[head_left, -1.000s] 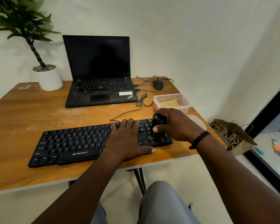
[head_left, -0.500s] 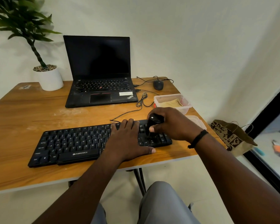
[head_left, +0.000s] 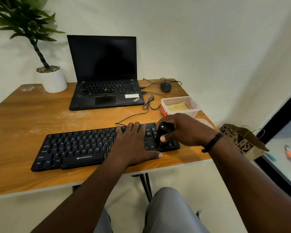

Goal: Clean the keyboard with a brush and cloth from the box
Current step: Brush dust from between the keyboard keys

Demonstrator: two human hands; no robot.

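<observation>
Black brush gripped in my right hand scrubs the keyboard's right end on the desk; left hand lies flat, steadying it. Next: sweep leftward, cloth waits in the box.

A small office or home desk corner is shown. A wooden desk is set against a plain pale wall, and an open laptop with a dark screen, a wired mouse and a separate black keyboard are laid out on it. A potted plant is placed at the far left corner, and a paper bag is seen on the floor beside a dark-framed glass pane.
</observation>
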